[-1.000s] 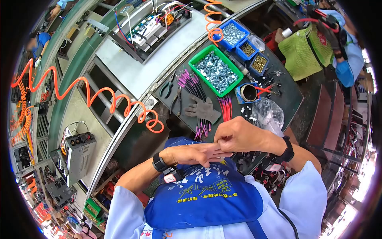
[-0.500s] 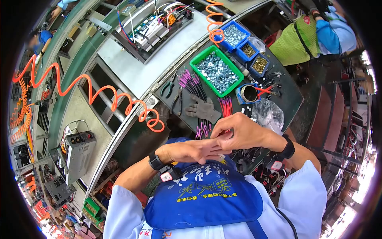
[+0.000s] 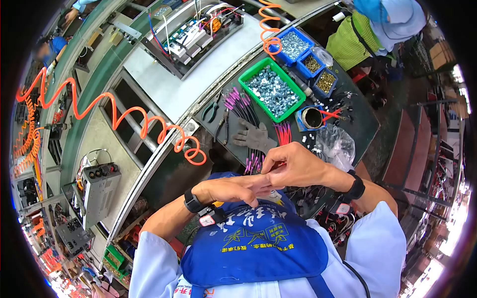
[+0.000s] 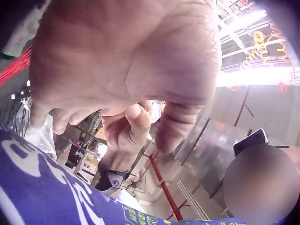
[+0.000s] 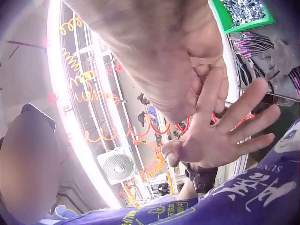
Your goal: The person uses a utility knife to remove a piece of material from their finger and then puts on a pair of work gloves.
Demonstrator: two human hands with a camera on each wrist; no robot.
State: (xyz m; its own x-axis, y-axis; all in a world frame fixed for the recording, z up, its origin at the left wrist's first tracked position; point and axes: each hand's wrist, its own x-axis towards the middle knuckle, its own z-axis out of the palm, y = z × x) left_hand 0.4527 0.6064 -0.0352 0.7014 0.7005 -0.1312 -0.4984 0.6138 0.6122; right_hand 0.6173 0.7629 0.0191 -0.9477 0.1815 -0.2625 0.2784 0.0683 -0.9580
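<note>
My left hand [image 3: 231, 189] is held palm down in front of the blue apron [image 3: 258, 238], and the right wrist view shows its fingers spread. From the other side my right hand [image 3: 300, 166] reaches across, with its fingers curled round the left index finger [image 5: 209, 93]. No tool or part shows in either hand; the inside of the right hand's grip is hidden. Beyond the hands, a grey work glove [image 3: 254, 136] lies over black cables with purple ends [image 3: 238, 102]. A bunch of red wires [image 3: 283, 133] is nearest to the right hand.
On the dark table stand a green bin [image 3: 258, 101] of metal hardware and blue bins [image 3: 285, 58] of small fasteners. Pliers [image 3: 210, 112] lie at its left side, a clear plastic bag [image 3: 338, 141] at its right. An orange coiled hose [image 3: 149, 123] hangs at left.
The right hand has shifted slightly left and its fingers have closed in on the left index finger. At the back right, another person and the yellow-green bag have moved left.
</note>
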